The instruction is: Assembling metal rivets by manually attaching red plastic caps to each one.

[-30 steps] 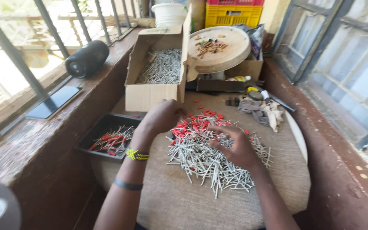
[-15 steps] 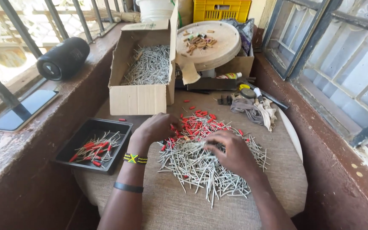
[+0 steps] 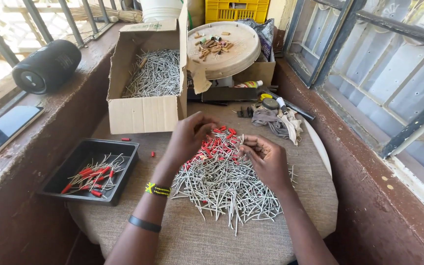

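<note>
grey metal pins [image 3: 226, 189] lay heaped on the round burlap-covered table [image 3: 182, 240], small red plastic sleeves [image 3: 217, 147] at the heap's far edge. black rectangular plastic tray [image 3: 74, 162] of sleeved pins sat at far left, open cardboard box [image 3: 143, 110] of pins behind. left hand [image 3: 187, 140] curled over the sleeves, grip unclear. right hand [image 3: 266, 159] pinched a pin, hands apart.

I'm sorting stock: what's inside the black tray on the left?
The black tray holds a loose scatter of grey pins with red sleeves. Bare tray floor shows around them; anything beneath the tangle is hidden.
</note>
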